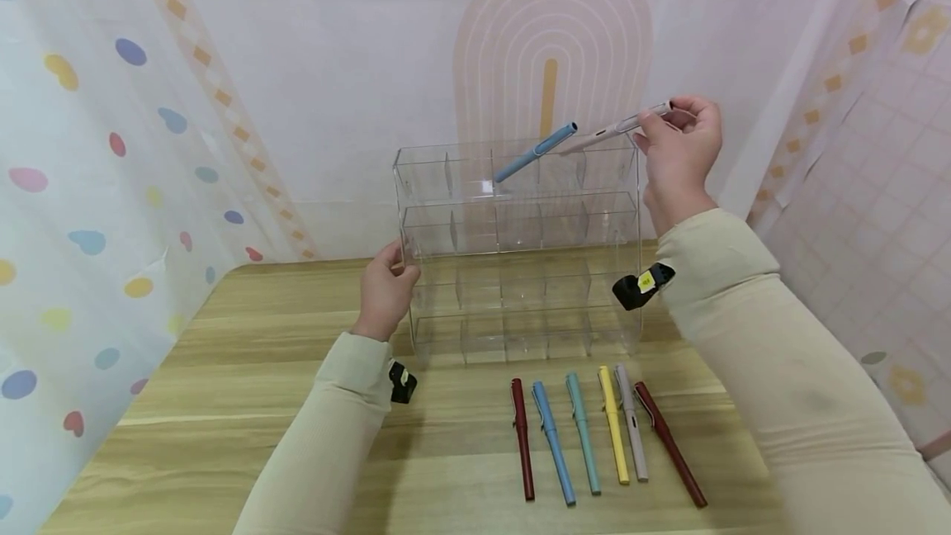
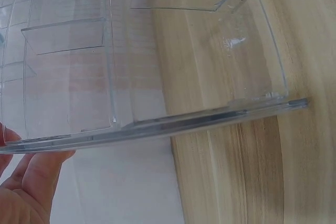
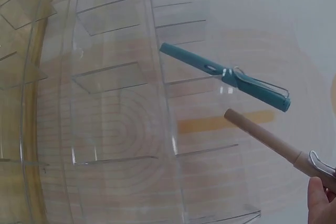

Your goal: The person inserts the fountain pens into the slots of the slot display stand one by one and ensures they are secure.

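The right hand [image 1: 682, 143] pinches a pale pink pen [image 3: 268, 141] by its clip end, up at the right end of the clear rack's [image 1: 520, 225] top tier. The pen's long axis slopes down leftward, its free end just beside a blue pen [image 1: 537, 153] that leans in that tier, cap end up to the right — a narrow gap parts them. The left hand [image 1: 386, 291] grips the rack's left side wall. The rack stands towards the tabletop's [image 1: 282, 378] back edge, with a wide stretch of wood between it and the left edge. Towards the front edge, right of centre, six pens [image 1: 613, 425] lie side by side, clip ends towards the rack — the rightmost slants towards the front right corner.
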A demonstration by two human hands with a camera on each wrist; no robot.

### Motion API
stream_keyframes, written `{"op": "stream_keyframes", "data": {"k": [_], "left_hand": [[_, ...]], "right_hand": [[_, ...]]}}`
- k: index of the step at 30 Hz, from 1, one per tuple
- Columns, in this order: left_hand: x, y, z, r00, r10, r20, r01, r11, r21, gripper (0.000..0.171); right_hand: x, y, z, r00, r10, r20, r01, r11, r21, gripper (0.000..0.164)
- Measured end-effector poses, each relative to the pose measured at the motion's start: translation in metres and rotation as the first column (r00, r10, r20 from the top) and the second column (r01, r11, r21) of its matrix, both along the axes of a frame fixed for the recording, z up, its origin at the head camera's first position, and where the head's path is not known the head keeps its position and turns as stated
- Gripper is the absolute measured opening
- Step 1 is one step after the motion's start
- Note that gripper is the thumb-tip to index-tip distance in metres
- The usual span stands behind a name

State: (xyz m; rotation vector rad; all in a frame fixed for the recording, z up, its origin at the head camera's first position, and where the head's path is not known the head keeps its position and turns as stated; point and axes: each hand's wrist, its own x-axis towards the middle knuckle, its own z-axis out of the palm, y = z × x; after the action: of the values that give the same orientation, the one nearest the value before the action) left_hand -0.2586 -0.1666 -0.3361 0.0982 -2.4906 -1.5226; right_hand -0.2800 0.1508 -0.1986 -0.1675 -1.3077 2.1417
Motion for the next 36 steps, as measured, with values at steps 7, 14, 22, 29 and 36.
{"op": "stream_keyframes", "data": {"k": [7, 14, 22, 29, 36], "left_hand": [[-0.001, -0.004, -0.002, 1.000, 0.001, -0.007, -0.001, 1.000, -0.006, 0.051], [0.000, -0.005, -0.002, 1.000, 0.001, -0.005, -0.001, 1.000, -0.009, 0.051], [0.001, -0.007, -0.002, 1.000, -0.001, -0.002, 0.001, 1.000, -0.026, 0.051], [0.002, -0.007, -0.002, 1.000, 0.006, -0.012, -0.006, 0.999, -0.033, 0.050], [0.002, -0.007, -0.002, 1.000, 0.006, -0.009, -0.007, 1.000, -0.026, 0.051]], "right_hand": [[-0.009, -0.010, -0.005, 1.000, 0.000, 0.019, -0.001, 0.996, 0.086, 0.028], [-0.013, -0.019, -0.006, 0.998, 0.004, 0.070, -0.014, 0.990, 0.141, 0.029], [-0.017, -0.025, -0.011, 0.997, -0.012, 0.070, -0.002, 0.981, 0.193, 0.028], [-0.020, -0.028, -0.016, 0.999, 0.002, 0.051, -0.012, 0.979, 0.204, 0.029], [-0.021, -0.030, -0.017, 0.997, 0.006, 0.075, -0.024, 0.970, 0.241, 0.028]]}}
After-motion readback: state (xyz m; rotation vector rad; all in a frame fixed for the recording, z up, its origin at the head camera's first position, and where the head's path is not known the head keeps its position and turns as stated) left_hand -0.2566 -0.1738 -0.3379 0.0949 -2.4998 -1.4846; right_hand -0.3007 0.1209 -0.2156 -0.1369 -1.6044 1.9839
